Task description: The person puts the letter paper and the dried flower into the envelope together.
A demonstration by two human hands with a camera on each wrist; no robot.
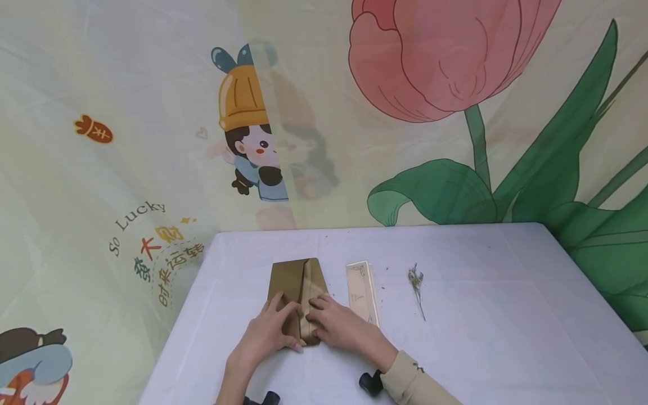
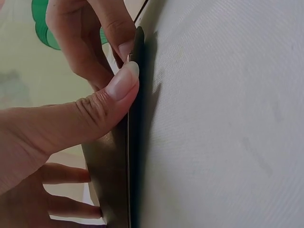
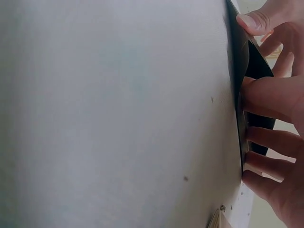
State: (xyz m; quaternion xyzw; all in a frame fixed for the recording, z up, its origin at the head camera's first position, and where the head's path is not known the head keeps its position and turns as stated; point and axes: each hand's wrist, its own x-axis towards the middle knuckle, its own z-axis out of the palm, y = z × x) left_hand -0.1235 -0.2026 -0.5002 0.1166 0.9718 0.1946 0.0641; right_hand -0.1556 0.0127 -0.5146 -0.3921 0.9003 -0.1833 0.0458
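A brown folded paper piece [image 1: 286, 274], like an envelope, lies on the table with a flap [image 1: 316, 275] folded in along its right side. My left hand [image 1: 265, 329] rests on its left part, fingers spread; in the left wrist view the thumb [image 2: 97, 111] presses its near edge. My right hand [image 1: 339, 323] presses the flap with its fingertips. Seen in the right wrist view, the right fingers [image 3: 273, 142] lie nearly straight along the flap, and a dark gap [image 3: 259, 71] shows under the raised fold.
Right of the brown paper lie pale printed cards [image 1: 360, 289], stacked. Farther right is a small dried flower sprig [image 1: 417, 284]. Dark crumbs dot the white tablecloth [image 1: 481, 315]. A printed cloth [image 1: 324, 169] hangs behind the table. Black wrist-camera parts [image 1: 371, 383] show near the sleeve.
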